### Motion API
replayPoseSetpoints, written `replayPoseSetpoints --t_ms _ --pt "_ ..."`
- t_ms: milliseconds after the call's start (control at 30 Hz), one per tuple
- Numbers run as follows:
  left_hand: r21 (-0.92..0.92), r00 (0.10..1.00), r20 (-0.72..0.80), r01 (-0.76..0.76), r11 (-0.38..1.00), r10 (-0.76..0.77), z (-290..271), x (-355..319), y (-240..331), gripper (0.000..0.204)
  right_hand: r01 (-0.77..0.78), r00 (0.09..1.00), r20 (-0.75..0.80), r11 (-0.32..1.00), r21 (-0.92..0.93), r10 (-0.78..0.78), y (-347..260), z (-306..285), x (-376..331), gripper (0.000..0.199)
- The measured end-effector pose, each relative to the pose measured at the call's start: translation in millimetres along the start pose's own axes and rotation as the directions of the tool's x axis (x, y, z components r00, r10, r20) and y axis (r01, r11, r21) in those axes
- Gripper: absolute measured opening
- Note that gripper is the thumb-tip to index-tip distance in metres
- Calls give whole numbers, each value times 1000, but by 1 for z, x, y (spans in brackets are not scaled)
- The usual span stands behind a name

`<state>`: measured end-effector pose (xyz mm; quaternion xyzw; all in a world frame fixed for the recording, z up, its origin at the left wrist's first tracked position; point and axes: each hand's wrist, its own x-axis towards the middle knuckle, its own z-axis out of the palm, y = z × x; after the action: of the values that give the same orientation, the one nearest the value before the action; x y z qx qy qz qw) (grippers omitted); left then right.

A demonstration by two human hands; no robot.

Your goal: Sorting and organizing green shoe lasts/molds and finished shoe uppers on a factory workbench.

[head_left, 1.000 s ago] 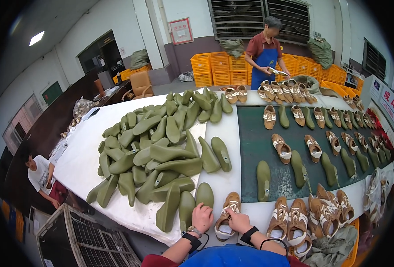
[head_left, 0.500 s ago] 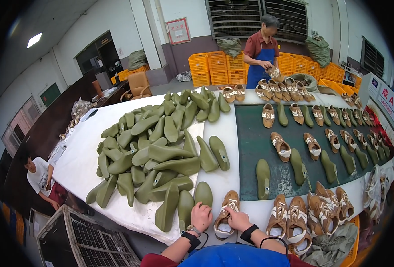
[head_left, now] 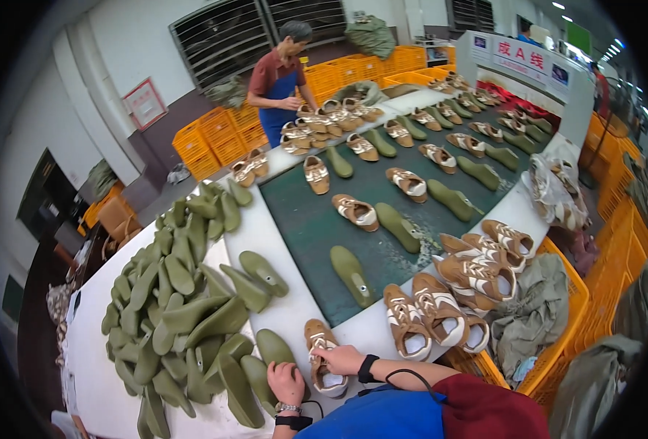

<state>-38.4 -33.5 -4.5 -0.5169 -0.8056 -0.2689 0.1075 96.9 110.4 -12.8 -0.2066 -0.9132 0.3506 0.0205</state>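
My left hand (head_left: 285, 383) grips the near end of an olive-green shoe last (head_left: 273, 345) lying at the table's near edge. Just to its right, a brown suede sneaker (head_left: 319, 334) with white stripes and laces points away from me. The fingers of my right hand (head_left: 340, 361) are closed at the sneaker's tongue and laces, by its opening. Both wrists wear black bands. Left of my hands lies a large heap of green lasts (head_left: 192, 314). Two separate lasts (head_left: 254, 282) rest just beyond the gripped one.
A dark green conveyor belt (head_left: 298, 252) carries sneakers and lasts in rows. Several sneakers (head_left: 430, 307) stand along the near right edge. Orange crates (head_left: 569, 322) with grey cloth are at my right. Across the belt, a co-worker (head_left: 280, 88) in a blue apron handles shoes.
My view has swung right, so the belt and crates show more and things sit further left. Both hands stay at the last and the sneaker. The co-worker's hands have lowered toward the shoe rows.
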Motion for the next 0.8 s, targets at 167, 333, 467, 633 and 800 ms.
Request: replayPoseSetpoints --t_ms 167,333,467,633,800 --pt "0 1000 -1 -16 1000 16 4 4 -1 11 3 1000 -30 1000 26 -2 7 5 2 47" --pt "-74 991 38 -128 989 131 16 5 -13 8 -30 999 -23 998 63 32 15 21 7 46" --pt "103 991 -53 -113 988 119 -21 -2 11 11 98 992 -79 995 -30 -100 -22 -10 -8 33" --pt "99 984 -1 -176 979 177 -1 -1 -1 13 25 998 -63 999 -33 -27 -2 0 -8 35" --pt "102 993 -8 -119 988 120 -1 -1 7 12 37 998 -60 999 15 -36 -4 -9 -11 36"
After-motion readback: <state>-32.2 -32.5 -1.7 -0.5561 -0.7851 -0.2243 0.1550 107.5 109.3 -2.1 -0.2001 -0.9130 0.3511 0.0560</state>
